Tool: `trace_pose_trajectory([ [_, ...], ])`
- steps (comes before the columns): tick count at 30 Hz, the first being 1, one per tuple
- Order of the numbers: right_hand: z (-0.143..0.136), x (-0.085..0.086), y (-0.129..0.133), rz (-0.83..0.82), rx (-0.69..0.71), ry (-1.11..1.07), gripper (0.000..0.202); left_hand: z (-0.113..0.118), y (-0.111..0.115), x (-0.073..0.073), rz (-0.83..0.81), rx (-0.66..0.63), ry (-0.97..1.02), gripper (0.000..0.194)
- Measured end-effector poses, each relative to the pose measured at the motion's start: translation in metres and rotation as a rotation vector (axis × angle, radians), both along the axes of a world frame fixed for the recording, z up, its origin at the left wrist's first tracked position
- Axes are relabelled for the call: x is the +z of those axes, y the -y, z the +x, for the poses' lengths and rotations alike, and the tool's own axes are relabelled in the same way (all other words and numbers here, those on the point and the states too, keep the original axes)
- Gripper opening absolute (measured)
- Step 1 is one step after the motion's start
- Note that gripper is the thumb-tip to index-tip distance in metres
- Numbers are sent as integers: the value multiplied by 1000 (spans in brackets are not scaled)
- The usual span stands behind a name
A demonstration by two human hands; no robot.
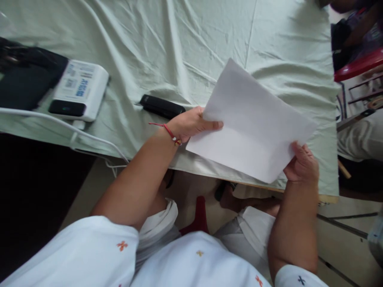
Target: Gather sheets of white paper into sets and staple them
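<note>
Between both hands I hold white paper (251, 119), blank on the side facing me and tilted over the table's front edge. My left hand (197, 123), with a red string bracelet at its wrist, grips the left edge, thumb on top and fingers underneath. At the lower right corner my right hand (302, 161) pinches the paper, its thumb on the near face. Whether it is one sheet or a few, I cannot tell. Just beyond my left wrist a black stapler-like object (161, 106) lies on the cloth, partly hidden by the hand.
A wrinkled pale green cloth (143, 44) covers the table. To the left lie a white power bank (80, 85) with a plugged-in white cable (44, 115) and a black bag-like item (24, 79). Another person (359, 32) sits beyond the right edge, near a red chair (359, 65).
</note>
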State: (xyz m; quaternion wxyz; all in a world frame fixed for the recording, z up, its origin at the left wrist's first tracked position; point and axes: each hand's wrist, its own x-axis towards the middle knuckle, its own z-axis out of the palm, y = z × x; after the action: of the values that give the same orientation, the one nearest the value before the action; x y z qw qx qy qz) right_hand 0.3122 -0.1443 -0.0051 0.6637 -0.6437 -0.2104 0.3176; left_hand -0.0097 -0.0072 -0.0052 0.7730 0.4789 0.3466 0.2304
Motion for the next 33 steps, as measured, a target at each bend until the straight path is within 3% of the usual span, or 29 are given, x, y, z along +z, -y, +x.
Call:
trace_pose_trajectory([
  [3, 2, -3, -5, 102, -123, 87, 35, 1, 1, -2, -3, -43, 11, 36],
  [6, 2, -3, -10, 265, -240, 202, 32, 2, 2, -3, -16, 0, 3, 34],
  [9, -1, 0, -10, 328, -217, 183, 28, 3, 2, -1, -2, 29, 0, 32],
  [14, -10, 1, -3, 199, -119, 58, 36, -1, 2, 4, -36, 94, 25, 33],
  [19, -16, -1, 3, 30, -25, 12, 48, -5, 0, 4, 72, 57, 54, 30],
  [24, -18, 0, 5, -19, 85, 17, 47, -5, -3, 5, 104, 96, 54, 32],
  [33, -18, -2, 9, -146, 100, 71, 46, -4, -6, -3, 33, 123, 30, 38],
])
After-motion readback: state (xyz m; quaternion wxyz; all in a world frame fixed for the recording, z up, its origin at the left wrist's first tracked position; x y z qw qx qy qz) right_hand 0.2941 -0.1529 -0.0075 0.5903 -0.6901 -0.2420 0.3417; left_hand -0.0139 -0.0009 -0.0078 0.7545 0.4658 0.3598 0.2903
